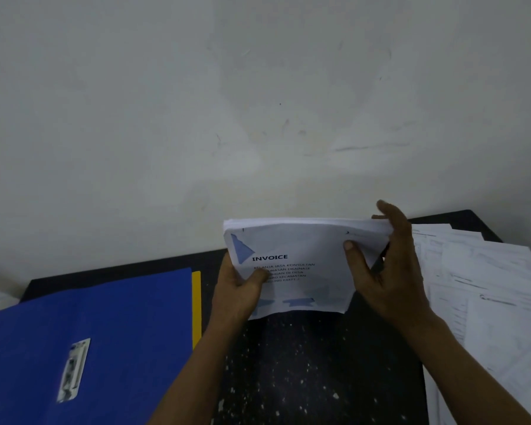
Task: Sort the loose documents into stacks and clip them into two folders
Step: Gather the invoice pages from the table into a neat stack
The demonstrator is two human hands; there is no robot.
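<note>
A stack of white papers [301, 250] with an "INVOICE" cover sheet stands upright above the dark table, held between both hands. My left hand [239, 286] grips its lower left edge, thumb across the printed text. My right hand [387, 265] holds the right side, thumb on the front and fingers behind the top right corner. A blue folder [111, 326] lies open on the left with a metal clip [73, 369] on it. A yellow folder [196, 308] shows as a strip under the blue folder's right edge.
Loose printed documents [488, 296] lie spread over the right side of the dark speckled table [304, 369]. A pale wall [258, 102] rises directly behind the table.
</note>
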